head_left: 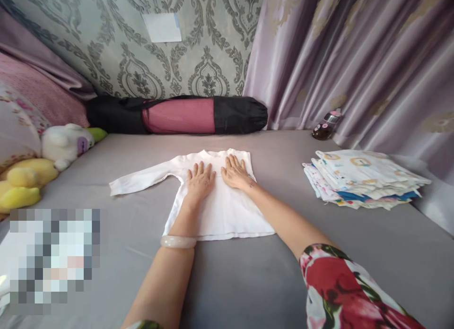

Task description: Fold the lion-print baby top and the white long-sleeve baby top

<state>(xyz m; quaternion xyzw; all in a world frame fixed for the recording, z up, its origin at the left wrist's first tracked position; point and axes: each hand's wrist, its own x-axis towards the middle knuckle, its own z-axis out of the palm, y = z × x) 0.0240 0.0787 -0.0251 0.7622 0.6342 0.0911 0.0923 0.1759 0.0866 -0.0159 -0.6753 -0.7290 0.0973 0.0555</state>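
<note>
A small white long-sleeved shirt lies flat on the grey bed sheet. Its left sleeve stretches out to the left, and its right side looks folded in. My left hand rests palm down on the chest of the shirt, fingers stretched flat and close together. My right hand lies flat beside it, just below the collar, fingers also extended. Neither hand holds anything. A pale bangle is on my left wrist.
A stack of folded patterned cloths sits to the right. A rolled pink mat in a black bag lies along the wall. Soft toys and pillows are at the left. Curtains hang at the right, with a small bottle beneath them.
</note>
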